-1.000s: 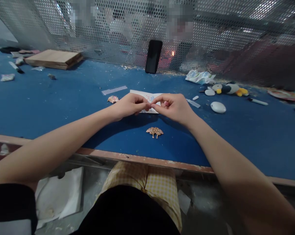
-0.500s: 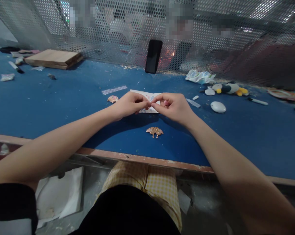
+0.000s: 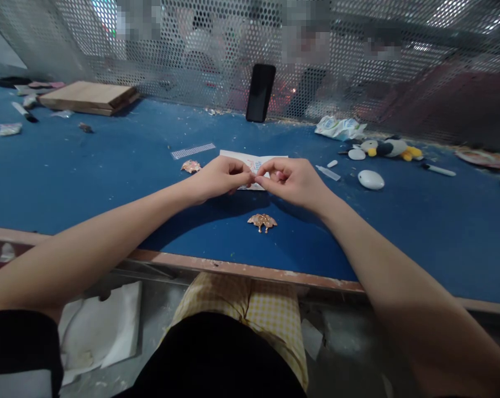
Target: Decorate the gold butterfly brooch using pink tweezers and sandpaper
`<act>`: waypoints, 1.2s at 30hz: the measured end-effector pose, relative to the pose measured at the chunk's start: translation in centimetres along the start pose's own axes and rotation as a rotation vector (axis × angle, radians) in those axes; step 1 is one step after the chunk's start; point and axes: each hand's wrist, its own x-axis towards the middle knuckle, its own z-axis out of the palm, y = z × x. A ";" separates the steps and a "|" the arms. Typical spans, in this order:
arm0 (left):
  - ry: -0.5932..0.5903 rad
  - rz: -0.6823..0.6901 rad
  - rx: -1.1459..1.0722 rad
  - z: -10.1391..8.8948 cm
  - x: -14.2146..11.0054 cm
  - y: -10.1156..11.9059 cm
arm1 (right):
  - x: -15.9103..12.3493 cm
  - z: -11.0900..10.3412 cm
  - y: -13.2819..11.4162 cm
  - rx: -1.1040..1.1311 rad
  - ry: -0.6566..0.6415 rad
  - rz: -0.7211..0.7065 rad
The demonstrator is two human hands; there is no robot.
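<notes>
Well to the left on the blue counter, a marker and a small packet are seen near the far side, and a stack of boards is set close to the perforated screen. Between these and the left forearm, a broad stretch of blue surface is left for moving. Farther right, a studded strip is laid at a slant, and below it a pink and gold ornament is placed just beside the left hand.

At the middle, a phone is leaned upright against the screen. Nearer, a creased white paper is partly covered by both hands, whose fingertips are brought close together over it. Thumb and forefinger are bent toward each other on each; whether anything is gripped cannot be told. A winged gold ornament is left lying between the forearms, with room around it, short of the worn front edge.

Right of the right hand, a clear tube is found, then a white oval object. Behind, a crumpled wrapper and a plush toy are lined along the screen, followed by a pen; nearer, wide open surface is offered beside the right forearm.
</notes>
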 end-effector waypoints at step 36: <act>-0.177 0.025 0.102 -0.7 -0.4 0.9 | -0.4 -1.8 -0.5 0.022 -0.157 0.092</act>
